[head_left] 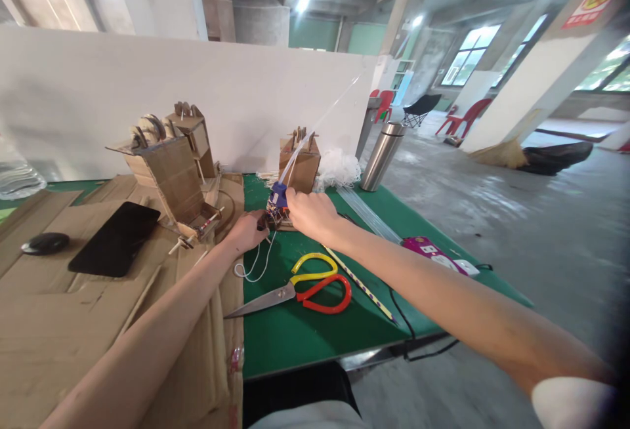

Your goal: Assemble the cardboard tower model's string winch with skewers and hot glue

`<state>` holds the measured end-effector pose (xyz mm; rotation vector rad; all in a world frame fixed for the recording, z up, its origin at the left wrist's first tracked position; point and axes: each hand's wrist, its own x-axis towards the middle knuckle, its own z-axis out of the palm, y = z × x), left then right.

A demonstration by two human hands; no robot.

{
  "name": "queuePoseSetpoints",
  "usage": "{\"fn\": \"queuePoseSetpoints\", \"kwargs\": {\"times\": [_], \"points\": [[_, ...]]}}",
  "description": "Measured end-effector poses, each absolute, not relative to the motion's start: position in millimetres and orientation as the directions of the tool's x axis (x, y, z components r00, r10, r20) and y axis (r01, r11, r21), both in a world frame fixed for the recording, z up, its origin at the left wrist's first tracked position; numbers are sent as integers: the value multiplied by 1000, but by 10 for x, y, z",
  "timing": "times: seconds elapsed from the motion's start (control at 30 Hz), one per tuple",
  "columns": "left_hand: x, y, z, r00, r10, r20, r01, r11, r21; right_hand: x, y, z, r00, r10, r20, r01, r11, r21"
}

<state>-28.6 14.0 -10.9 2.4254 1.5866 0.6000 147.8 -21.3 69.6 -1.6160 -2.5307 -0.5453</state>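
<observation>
At the table's far right, a capped steel flask (384, 157) is standing, contents hidden. Over the green table (290, 344), the right hand (315, 216) is gripping a blue tool (279, 195) with curled fingers; its long clear stick (319, 122) is slanting up rightward. The left hand (249, 230) is bending alongside, its hold unclear. Concrete floor (443, 203) is stretching beyond.

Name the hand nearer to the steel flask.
Right: the right hand, at the blue glue gun, is to the left of the steel flask; the left hand is farther left.
</observation>
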Motion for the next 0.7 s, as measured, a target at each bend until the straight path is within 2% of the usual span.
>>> {"fn": "queuePoseSetpoints", "kwargs": {"times": [0.7], "points": [[-288, 158, -131, 336, 913, 231, 834, -403, 377, 1471, -218, 701, -438, 861, 258, 891, 379, 250]]}}
